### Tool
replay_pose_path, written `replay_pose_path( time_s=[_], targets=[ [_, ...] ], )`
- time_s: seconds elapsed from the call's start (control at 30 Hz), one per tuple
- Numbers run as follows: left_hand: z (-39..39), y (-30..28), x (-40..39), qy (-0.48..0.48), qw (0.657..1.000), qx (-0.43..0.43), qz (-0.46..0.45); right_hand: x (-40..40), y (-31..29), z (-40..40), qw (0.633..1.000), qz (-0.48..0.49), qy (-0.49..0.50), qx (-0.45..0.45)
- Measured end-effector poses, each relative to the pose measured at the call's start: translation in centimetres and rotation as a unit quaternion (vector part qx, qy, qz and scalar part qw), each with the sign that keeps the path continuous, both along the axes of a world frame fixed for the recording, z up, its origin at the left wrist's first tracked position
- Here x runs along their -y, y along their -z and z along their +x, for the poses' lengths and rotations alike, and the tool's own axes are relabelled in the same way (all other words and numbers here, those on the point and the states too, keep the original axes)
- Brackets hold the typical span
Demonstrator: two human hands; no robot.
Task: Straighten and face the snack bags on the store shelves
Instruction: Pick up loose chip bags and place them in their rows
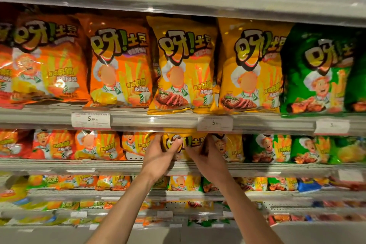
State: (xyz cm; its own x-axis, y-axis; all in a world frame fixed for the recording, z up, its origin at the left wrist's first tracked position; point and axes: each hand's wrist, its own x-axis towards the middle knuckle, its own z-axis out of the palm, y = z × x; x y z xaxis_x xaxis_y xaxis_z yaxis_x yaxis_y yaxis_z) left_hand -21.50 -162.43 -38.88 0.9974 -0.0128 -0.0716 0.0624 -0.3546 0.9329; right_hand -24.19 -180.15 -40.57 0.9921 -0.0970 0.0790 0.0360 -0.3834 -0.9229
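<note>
A small yellow snack bag [193, 140] sits at the front of the second shelf, just under the price rail. My left hand [161, 156] grips its left side with the thumb across the logo. My right hand [208, 157] holds its right edge. Most of the bag's lower part is hidden behind my hands. Above, on the upper shelf, large bags stand upright and face forward: orange ones [120, 65], yellow ones [184, 65] and a green one [318, 73].
Small orange bags [97, 145] stand left of my hands and small green bags [269, 148] to the right. Price tags [91, 120] hang on the shelf rail [154, 120]. Lower shelves hold several more small bags [112, 182].
</note>
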Motion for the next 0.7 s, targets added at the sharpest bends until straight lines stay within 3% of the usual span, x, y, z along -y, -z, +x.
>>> replay_pose_path(
  time_s=[0.1,0.27,0.43,0.57,0.7],
  targets=[
    [0.2,0.5,0.2,-0.018,0.999,0.019,0.046,0.2,1.4,-0.2,1.000,-0.007,0.013,0.009],
    [0.9,-0.5,0.5,-0.014,0.998,0.025,0.061,-0.4,1.1,1.1,0.984,-0.151,0.085,0.033],
    [1.2,-0.2,-0.3,-0.008,0.996,0.009,0.083,-1.3,0.7,2.3,0.971,-0.202,0.115,0.058],
    [0.5,1.5,-3.1,-0.028,0.985,0.104,0.135,-1.5,1.3,1.4,0.973,-0.190,0.119,0.050],
    [0.9,2.7,-5.7,-0.096,0.940,0.224,0.238,-2.8,2.2,0.7,0.978,-0.168,0.113,0.042]
  ],
)
